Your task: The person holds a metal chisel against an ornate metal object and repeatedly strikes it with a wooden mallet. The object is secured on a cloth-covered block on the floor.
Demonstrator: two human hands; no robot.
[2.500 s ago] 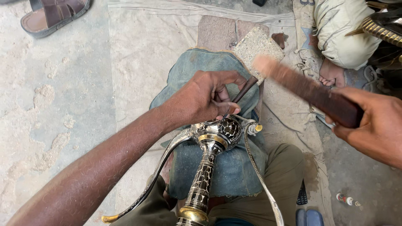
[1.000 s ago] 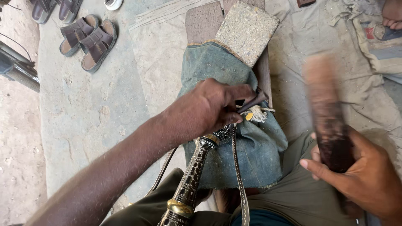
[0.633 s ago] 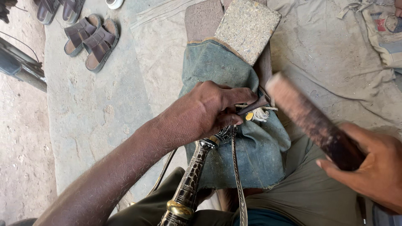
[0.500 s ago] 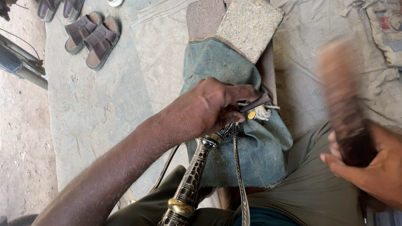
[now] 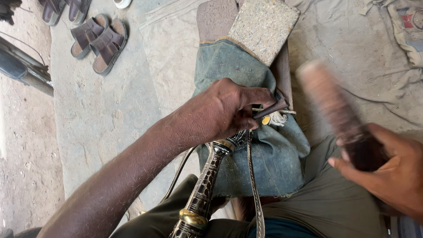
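Observation:
My left hand (image 5: 222,110) is closed around a thin dark metal punch (image 5: 269,109), whose tip rests on the top of an ornate black and gold sword hilt (image 5: 202,194). The hilt's curved guard strips (image 5: 253,185) lie over a blue-grey denim cloth (image 5: 246,66) draped on a block. My right hand (image 5: 392,172) grips a thick brown wooden stick (image 5: 332,110), raised to the right of the hilt and blurred with motion. The stick is apart from the punch.
A rough stone slab (image 5: 263,26) lies at the far end of the cloth. A pair of brown sandals (image 5: 99,42) sits on the concrete floor at upper left. My legs in olive trousers (image 5: 326,211) are at the bottom. Crumpled cloth (image 5: 407,26) lies upper right.
The wooden stick has swung up and down repeatedly beside the punch, tilting left again now. My left hand has kept the punch on the hilt. The view shifted since the earliest frame.

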